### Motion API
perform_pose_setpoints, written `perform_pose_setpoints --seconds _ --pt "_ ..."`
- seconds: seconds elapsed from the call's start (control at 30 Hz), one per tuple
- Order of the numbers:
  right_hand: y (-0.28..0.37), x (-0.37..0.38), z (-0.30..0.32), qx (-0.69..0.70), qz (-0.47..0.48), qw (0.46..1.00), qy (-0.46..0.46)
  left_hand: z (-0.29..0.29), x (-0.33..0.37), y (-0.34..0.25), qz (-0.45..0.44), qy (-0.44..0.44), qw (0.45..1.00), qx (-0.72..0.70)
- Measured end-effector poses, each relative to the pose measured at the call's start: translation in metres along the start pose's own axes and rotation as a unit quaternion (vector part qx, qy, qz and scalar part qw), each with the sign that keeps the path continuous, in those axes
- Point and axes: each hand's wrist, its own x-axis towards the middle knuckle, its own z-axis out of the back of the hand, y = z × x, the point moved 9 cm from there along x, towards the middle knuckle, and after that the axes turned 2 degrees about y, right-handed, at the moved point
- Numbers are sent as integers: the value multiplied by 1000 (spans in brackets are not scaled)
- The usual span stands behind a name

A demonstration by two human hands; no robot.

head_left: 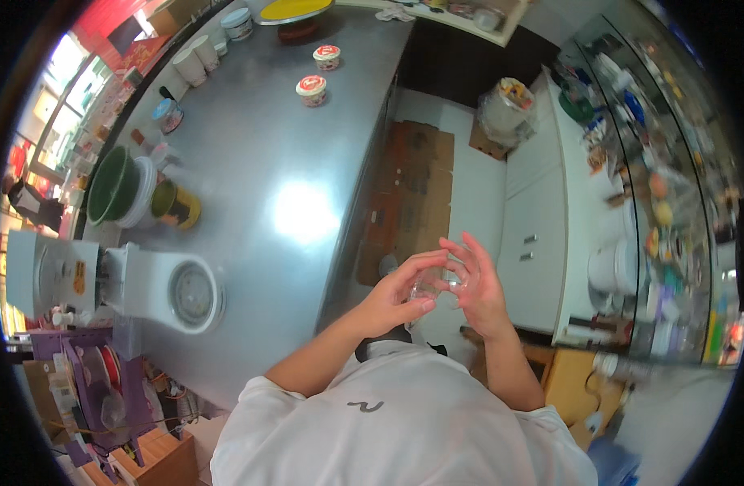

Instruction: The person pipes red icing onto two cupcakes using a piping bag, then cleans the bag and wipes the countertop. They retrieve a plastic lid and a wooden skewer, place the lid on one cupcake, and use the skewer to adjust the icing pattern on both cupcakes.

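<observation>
In front of my shirt, over the floor beside the table, both hands are raised close together. My left hand (396,296) curls its fingers and thumb around a small clear plastic container (428,284). From the other side my right hand (483,293) bends its fingers round the same see-through thing, its fingertips near those of the left. Whether it is one piece or two I cannot make out, as the fingers cover part of it.
A steel table (250,154) runs along the left with two lidded tubs (312,91), a white machine with a round plate (195,293), a yellow can (176,203) and a green bucket (112,186). At right stand white cabinets (537,219); flattened cardboard (420,186) covers the floor.
</observation>
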Motion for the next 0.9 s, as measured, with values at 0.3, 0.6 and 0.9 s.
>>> perform_pose_setpoints --seconds 0.3,0.6,0.9 --pt "-2 206 176 -92 -135 983 -80 232 58 -56 66 -434 773 458" --pt "-2 482 239 -390 -133 908 74 358 47 -46 220 -676 474 520" --pt "-44 727 115 -504 37 773 384 396 63 -35 309 -766 307 473"
